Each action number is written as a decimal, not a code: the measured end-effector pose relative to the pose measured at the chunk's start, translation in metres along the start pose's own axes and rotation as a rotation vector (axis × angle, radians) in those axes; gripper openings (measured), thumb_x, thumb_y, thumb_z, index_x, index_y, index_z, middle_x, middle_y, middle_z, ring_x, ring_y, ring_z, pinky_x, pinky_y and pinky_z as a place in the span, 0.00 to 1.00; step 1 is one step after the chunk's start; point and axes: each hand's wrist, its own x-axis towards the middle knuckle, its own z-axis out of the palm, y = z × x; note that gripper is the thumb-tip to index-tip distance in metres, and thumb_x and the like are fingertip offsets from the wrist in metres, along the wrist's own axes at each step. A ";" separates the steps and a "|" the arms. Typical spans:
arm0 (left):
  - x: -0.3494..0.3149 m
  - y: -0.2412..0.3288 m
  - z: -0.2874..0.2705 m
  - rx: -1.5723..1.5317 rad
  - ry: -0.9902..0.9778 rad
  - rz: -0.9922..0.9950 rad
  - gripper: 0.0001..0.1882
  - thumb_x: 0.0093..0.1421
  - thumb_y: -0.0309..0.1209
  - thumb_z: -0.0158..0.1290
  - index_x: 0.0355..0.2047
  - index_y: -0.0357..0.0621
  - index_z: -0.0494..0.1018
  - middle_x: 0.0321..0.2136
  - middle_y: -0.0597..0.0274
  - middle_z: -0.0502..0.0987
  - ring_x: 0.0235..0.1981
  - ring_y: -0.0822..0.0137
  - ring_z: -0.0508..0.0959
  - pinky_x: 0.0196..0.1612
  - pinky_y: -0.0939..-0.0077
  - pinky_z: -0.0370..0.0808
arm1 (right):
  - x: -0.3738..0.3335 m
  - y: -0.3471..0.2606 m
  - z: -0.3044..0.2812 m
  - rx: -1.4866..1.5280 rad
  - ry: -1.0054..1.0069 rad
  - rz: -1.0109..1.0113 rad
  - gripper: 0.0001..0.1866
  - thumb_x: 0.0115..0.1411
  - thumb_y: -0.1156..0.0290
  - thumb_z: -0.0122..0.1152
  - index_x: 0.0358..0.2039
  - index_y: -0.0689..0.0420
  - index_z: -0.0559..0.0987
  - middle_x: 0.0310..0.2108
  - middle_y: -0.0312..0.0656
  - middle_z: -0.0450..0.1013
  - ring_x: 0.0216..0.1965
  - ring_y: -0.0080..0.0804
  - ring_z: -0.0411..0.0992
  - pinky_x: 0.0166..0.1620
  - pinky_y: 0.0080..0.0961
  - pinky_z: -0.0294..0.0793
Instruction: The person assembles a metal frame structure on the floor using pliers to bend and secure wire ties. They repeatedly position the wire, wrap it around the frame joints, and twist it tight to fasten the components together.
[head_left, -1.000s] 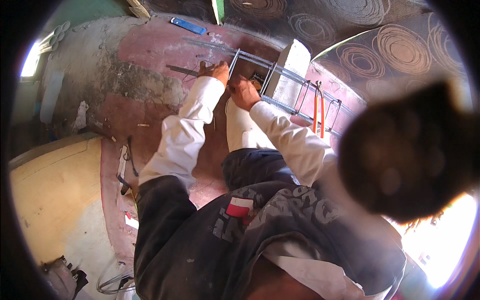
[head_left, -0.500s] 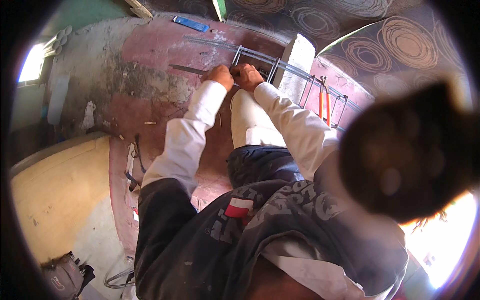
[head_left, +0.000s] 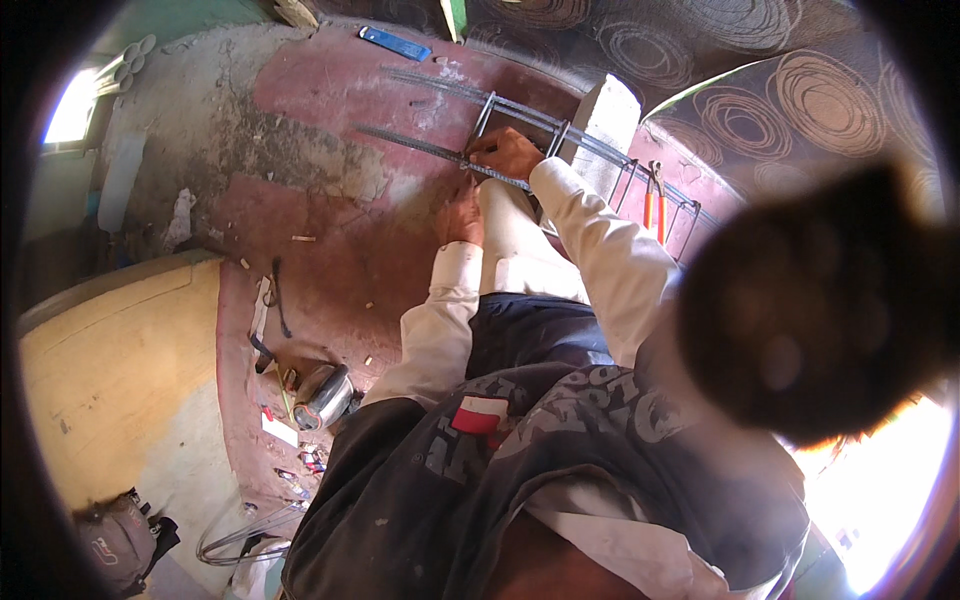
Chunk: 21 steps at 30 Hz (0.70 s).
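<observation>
A steel rebar cage (head_left: 540, 118) of long ribbed bars and square stirrups stretches across the upper middle. My right hand (head_left: 512, 154) is bent over its near bar beside a stirrup, fingertips drawn together; what they pinch is hidden. Just below that near bar (head_left: 415, 143) is my left hand (head_left: 463, 212), close to my pale trouser leg, its fingers smeared and partly hidden. A pale concrete block (head_left: 605, 115) stands under the cage to the right. Pincers with orange handles (head_left: 655, 205) rest against the bars farther right.
A blue flat bar-shaped tool (head_left: 395, 44) lies beyond the cage. On the left are a yellow panel (head_left: 130, 350), a shiny metal container (head_left: 323, 400), small litter and a grey bag (head_left: 115, 545). Patterned fabric (head_left: 740, 100) borders the far right. A dark blurred shape (head_left: 800, 310) blocks the right side.
My left hand has left the near bar beside my right hand and come down toward me. The right hand stays at the cage. The metal container has come into sight.
</observation>
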 end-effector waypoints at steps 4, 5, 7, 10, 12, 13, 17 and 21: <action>0.010 -0.050 0.003 -0.191 -0.128 -0.056 0.11 0.61 0.34 0.52 0.40 0.44 0.78 0.35 0.49 0.79 0.36 0.50 0.79 0.43 0.61 0.75 | -0.006 0.005 0.006 -0.018 0.054 -0.082 0.16 0.51 0.63 0.59 0.41 0.53 0.82 0.38 0.49 0.78 0.41 0.45 0.76 0.48 0.35 0.73; 0.021 -0.037 -0.007 -0.119 -0.174 0.013 0.10 0.61 0.33 0.52 0.40 0.44 0.78 0.34 0.49 0.79 0.35 0.52 0.79 0.41 0.62 0.75 | -0.004 0.014 0.007 -0.057 0.088 -0.109 0.16 0.51 0.63 0.59 0.41 0.53 0.82 0.38 0.49 0.78 0.41 0.45 0.76 0.48 0.35 0.73; 0.026 -0.028 -0.027 0.054 -0.245 0.119 0.10 0.61 0.32 0.53 0.39 0.43 0.78 0.33 0.50 0.80 0.34 0.56 0.80 0.37 0.65 0.76 | -0.006 0.009 0.016 -0.036 0.113 -0.066 0.16 0.51 0.64 0.60 0.40 0.53 0.82 0.38 0.50 0.77 0.42 0.46 0.76 0.48 0.35 0.73; 0.015 -0.011 -0.029 -0.628 -0.269 -0.277 0.09 0.59 0.30 0.56 0.36 0.38 0.78 0.27 0.61 0.79 0.29 0.74 0.78 0.26 0.79 0.74 | -0.003 0.006 0.021 -0.009 0.156 -0.040 0.16 0.50 0.64 0.62 0.39 0.54 0.82 0.38 0.50 0.77 0.41 0.47 0.76 0.47 0.35 0.73; 0.024 0.028 -0.059 -0.852 -0.212 -0.491 0.10 0.59 0.32 0.56 0.32 0.37 0.79 0.24 0.67 0.78 0.24 0.78 0.75 0.22 0.84 0.69 | -0.009 -0.005 0.016 0.033 0.217 0.022 0.15 0.48 0.64 0.65 0.37 0.55 0.82 0.36 0.50 0.78 0.40 0.47 0.76 0.45 0.35 0.74; 0.030 0.027 -0.064 -0.848 -0.217 -0.529 0.10 0.59 0.32 0.55 0.32 0.37 0.79 0.24 0.67 0.78 0.24 0.78 0.74 0.22 0.84 0.69 | -0.009 -0.009 0.015 0.043 0.223 0.015 0.15 0.48 0.64 0.64 0.36 0.56 0.82 0.35 0.50 0.78 0.39 0.47 0.76 0.45 0.35 0.74; 0.071 0.026 -0.070 -0.647 -0.193 -0.393 0.12 0.55 0.36 0.53 0.29 0.40 0.81 0.20 0.67 0.77 0.21 0.74 0.72 0.26 0.81 0.68 | -0.008 -0.007 0.016 0.069 0.266 -0.011 0.14 0.50 0.63 0.62 0.35 0.57 0.82 0.35 0.51 0.77 0.38 0.48 0.76 0.43 0.36 0.74; 0.101 0.027 -0.066 -0.426 -0.240 -0.274 0.14 0.54 0.39 0.52 0.25 0.43 0.82 0.22 0.59 0.79 0.26 0.64 0.77 0.34 0.70 0.72 | -0.011 -0.007 0.022 0.039 0.319 -0.041 0.15 0.51 0.62 0.62 0.36 0.56 0.82 0.35 0.51 0.77 0.39 0.48 0.76 0.43 0.37 0.74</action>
